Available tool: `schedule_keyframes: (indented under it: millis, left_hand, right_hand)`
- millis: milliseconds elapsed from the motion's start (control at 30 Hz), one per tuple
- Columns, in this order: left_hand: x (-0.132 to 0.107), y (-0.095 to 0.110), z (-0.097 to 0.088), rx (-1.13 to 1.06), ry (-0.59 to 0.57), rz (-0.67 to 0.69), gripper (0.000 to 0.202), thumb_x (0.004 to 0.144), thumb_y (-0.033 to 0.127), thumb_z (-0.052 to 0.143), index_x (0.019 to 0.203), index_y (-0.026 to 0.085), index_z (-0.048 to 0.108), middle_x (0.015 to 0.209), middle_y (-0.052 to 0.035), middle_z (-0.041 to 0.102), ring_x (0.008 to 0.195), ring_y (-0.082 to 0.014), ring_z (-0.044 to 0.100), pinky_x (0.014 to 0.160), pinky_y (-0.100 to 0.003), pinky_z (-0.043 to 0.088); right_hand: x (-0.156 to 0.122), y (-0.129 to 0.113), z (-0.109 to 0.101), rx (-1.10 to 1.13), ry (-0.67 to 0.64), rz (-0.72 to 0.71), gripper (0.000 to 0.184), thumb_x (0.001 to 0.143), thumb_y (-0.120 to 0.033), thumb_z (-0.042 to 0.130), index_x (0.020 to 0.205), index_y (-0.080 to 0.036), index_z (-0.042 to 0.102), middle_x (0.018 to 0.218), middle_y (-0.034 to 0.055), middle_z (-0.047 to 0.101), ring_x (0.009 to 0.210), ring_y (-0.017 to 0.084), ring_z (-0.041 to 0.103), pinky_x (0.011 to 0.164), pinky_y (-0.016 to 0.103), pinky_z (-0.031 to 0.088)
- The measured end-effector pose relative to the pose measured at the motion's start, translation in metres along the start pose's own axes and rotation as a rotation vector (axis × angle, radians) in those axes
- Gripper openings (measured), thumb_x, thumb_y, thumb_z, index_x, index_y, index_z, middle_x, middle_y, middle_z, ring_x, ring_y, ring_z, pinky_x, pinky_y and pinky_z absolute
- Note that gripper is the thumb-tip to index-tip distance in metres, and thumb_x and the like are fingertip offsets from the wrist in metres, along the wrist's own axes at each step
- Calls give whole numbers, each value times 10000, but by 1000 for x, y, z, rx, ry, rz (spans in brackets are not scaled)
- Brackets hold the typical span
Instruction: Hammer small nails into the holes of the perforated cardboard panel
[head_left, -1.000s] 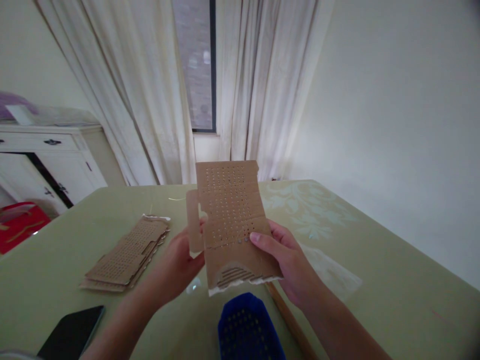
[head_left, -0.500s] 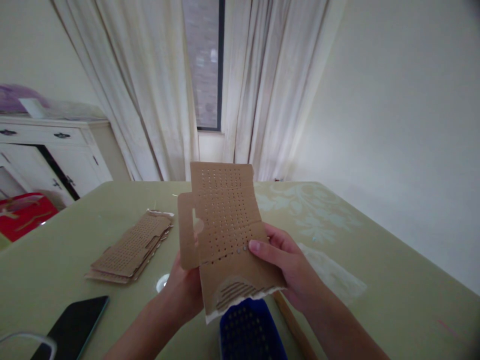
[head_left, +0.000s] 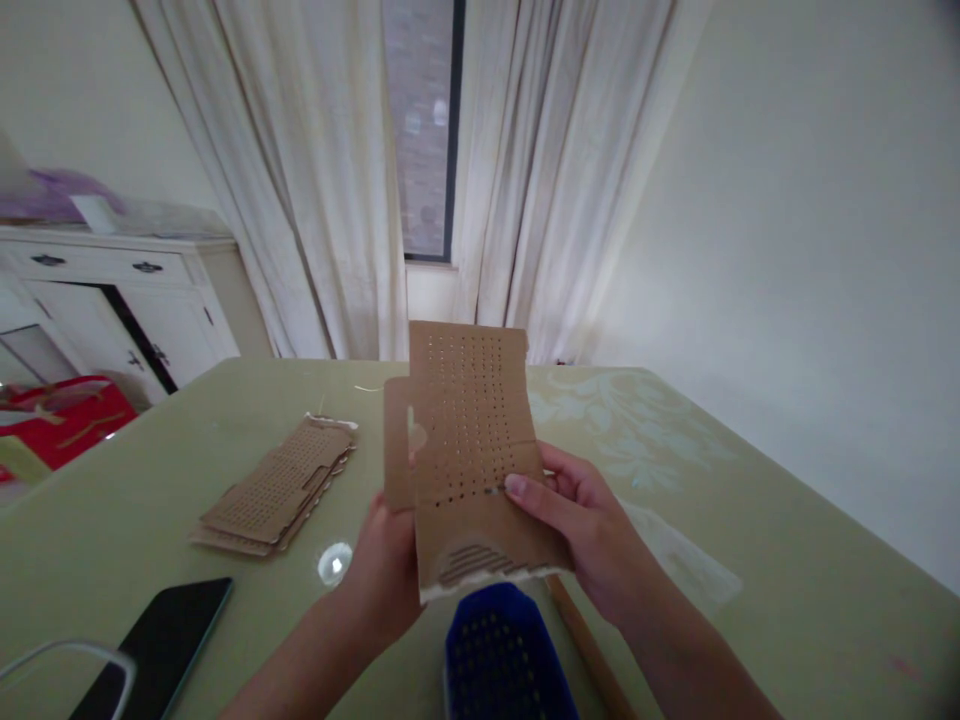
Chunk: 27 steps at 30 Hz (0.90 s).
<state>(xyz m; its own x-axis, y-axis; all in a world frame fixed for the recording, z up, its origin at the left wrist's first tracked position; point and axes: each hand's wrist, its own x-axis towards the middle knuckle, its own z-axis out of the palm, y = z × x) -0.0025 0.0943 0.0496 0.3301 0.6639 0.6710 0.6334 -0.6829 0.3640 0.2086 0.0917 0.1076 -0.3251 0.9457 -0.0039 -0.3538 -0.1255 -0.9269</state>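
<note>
Between my two hands I hold up a brown cardboard sheet (head_left: 480, 430) punched with rows of small holes; its lower edge is torn and shows corrugation. My right hand (head_left: 581, 520) grips its right side, the thumb lying on the front near the lowest row of holes. My left hand (head_left: 386, 565) supports the lower left from behind, its fingers mostly hidden by the sheet. A side flap with a slot sticks out on the left. Below the sheet stands a blue basket (head_left: 506, 650) with a pattern of small holes, partly cut off by the frame.
A stack of similar perforated cardboard pieces (head_left: 277, 485) lies on the left of the table. A dark phone or tablet (head_left: 161, 640) and a white cable (head_left: 82, 648) are at front left. A wooden stick (head_left: 589, 650) lies beside the basket, and clear plastic (head_left: 682, 555) to the right.
The cardboard sheet sits slightly farther right in view, and its lower end is tilted up a little. Both hands keep their hold. The view has shifted slightly, showing more of the blue basket.
</note>
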Motion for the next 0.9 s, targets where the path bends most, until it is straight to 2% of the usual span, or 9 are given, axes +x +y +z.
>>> schedule_keyframes:
  millis: [100, 167, 200, 267, 367, 433, 600, 733, 900]
  left_hand:
    - [20, -9, -10, -104, 46, -208, 224, 1026, 259, 575, 1053, 232, 796, 913, -63, 832, 850, -245, 791, 747, -349, 656]
    - [27, -17, -18, -108, 177, -363, 228, 1064, 299, 546, 1087, 193, 747, 969, -74, 823, 859, -231, 777, 739, -333, 630]
    - [28, -19, -21, -88, 242, -381, 223, 1077, 314, 547, 1106, 184, 727, 996, -77, 811, 880, -225, 766, 757, -329, 617]
    - [27, -16, -25, -42, 299, -270, 184, 1083, 306, 587, 1160, 186, 704, 1036, -72, 776, 929, -210, 735, 823, -326, 595]
    - [21, 0, -23, 7, 220, 51, 215, 1058, 244, 674, 1269, 210, 695, 1111, -66, 745, 1007, -194, 705, 924, -315, 579]
    - [19, 10, -18, 5, 159, 167, 233, 1060, 198, 670, 1291, 207, 698, 1126, -71, 743, 1015, -187, 702, 936, -298, 585]
    - [13, 12, -12, -56, 167, 272, 222, 1067, 54, 564, 1180, 167, 718, 1023, -75, 746, 912, -164, 702, 824, -265, 605]
    - [7, 7, -10, 3, 177, 342, 336, 1007, -48, 560, 1236, 150, 706, 1076, -97, 767, 974, -187, 714, 908, -317, 611]
    - [11, 24, -23, 58, 260, 288, 270, 981, -36, 652, 1136, 167, 737, 999, -51, 766, 882, -148, 711, 885, -259, 578]
  right_hand:
    - [9, 0, -8, -95, 128, -125, 351, 863, -417, 885, 1124, -208, 776, 986, 67, 856, 790, 251, 807, 733, 352, 648]
    - [12, 0, -12, -251, 184, -233, 321, 911, -432, 832, 1126, -207, 753, 990, 59, 843, 817, 248, 788, 734, 340, 630]
    - [12, 0, -13, -358, 205, -281, 293, 938, -430, 799, 1118, -206, 744, 981, 55, 832, 832, 245, 774, 732, 331, 617]
    - [10, 2, -12, -587, 236, -339, 230, 984, -414, 730, 1077, -203, 733, 937, 45, 805, 822, 234, 739, 699, 308, 584]
    - [2, 5, -4, -796, 231, -338, 179, 998, -388, 687, 998, -213, 721, 825, 19, 762, 709, 201, 676, 594, 268, 512]
    - [-5, 6, 2, -845, 205, -326, 160, 993, -379, 680, 962, -224, 708, 756, 1, 733, 632, 179, 629, 529, 249, 453]
    - [-13, 6, 10, -949, 184, -342, 174, 999, -373, 642, 882, -245, 641, 641, -28, 626, 532, 153, 518, 470, 249, 334]
    - [-11, 8, 11, -1114, 225, -365, 211, 997, -368, 625, 832, -261, 551, 551, -63, 518, 461, 148, 463, 476, 276, 279]
    - [4, 11, -3, -1227, 321, -343, 137, 996, -329, 599, 887, -246, 611, 620, -20, 630, 535, 186, 566, 539, 291, 324]
